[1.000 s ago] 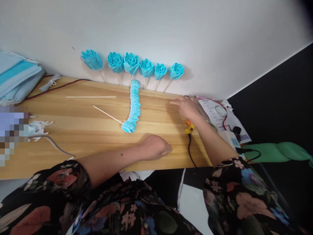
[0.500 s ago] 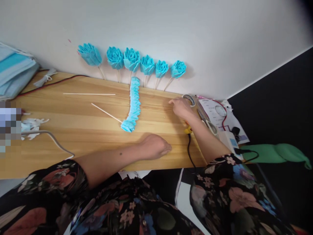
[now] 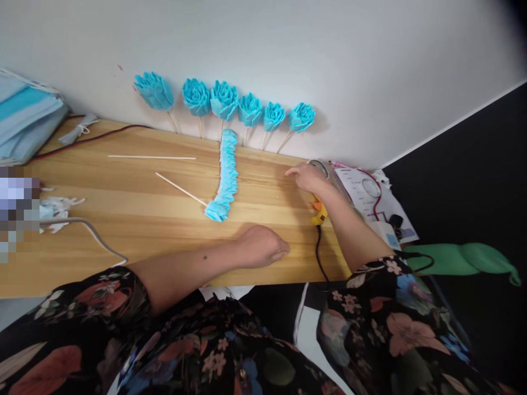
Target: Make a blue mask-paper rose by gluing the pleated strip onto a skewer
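Note:
My left hand [image 3: 264, 247] rests on the wooden table near its front edge, closed in a loose fist; nothing shows in it. Farther right, my right hand [image 3: 307, 176] hovers over or lies on the table with its index finger stretched out to the left and holding nothing visible; its other fingers are mostly hidden. Beyond my left hand lies a curved strip of folded light-blue petals [image 3: 228, 173]. A thin wooden stick [image 3: 181, 189] touches the strip's near end. Another thin stick [image 3: 152, 157] lies apart, farther left.
Several blue flowers [image 3: 224, 101] on sticks lean against the wall. Folded blue sheets [image 3: 28, 120] lie at the left, near white scraps [image 3: 61, 208]. Beside my right forearm are a yellow glue gun [image 3: 319, 214], a roll of tape [image 3: 319, 166], printed paper [image 3: 358, 189] and a power strip [image 3: 387, 233].
The view shifts slightly. My right hand moves a little, its index finger still stretched out, and its forearm swings slightly left. My left hand stays in place. The petal strip and sticks lie as before.

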`<state>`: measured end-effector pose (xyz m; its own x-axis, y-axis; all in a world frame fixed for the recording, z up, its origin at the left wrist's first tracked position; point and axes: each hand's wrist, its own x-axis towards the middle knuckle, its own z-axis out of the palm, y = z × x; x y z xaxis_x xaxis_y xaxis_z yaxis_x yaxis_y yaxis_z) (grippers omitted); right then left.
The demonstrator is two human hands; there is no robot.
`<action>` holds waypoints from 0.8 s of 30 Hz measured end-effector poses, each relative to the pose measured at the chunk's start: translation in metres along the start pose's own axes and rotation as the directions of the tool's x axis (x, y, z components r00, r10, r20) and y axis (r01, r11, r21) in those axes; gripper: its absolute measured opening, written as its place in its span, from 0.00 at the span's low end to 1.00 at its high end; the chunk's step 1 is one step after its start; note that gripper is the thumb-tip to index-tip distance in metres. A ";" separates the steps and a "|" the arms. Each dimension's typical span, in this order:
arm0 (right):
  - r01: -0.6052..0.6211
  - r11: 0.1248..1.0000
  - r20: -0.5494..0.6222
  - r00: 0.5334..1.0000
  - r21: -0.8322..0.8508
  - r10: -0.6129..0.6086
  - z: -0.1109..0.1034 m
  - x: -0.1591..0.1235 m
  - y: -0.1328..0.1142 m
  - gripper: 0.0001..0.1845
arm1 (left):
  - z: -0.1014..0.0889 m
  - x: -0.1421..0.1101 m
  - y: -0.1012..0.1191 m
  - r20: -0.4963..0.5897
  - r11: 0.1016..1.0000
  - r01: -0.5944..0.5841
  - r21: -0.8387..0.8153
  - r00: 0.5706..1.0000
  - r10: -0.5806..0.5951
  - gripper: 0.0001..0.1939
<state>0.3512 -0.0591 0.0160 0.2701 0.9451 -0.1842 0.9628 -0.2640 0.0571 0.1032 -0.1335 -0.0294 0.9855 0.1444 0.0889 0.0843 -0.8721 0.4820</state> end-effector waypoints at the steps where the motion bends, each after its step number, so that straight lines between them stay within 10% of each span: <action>1: 0.006 1.000 0.009 1.000 0.000 -0.006 -0.001 0.000 -0.002 0.26 | 0.000 0.000 0.000 -0.008 1.000 -0.001 -0.005 1.000 0.001 0.13; 24: 0.030 0.999 -0.051 0.998 0.033 -0.029 -0.006 0.000 -0.014 0.28 | 0.004 0.000 -0.003 -0.051 0.999 -0.028 -0.039 0.998 0.026 0.13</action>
<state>0.3380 -0.0541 0.0208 0.2417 0.9608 -0.1360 0.9702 -0.2414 0.0195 0.1039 -0.1324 -0.0347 0.9786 0.1456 0.1452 0.0513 -0.8567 0.5132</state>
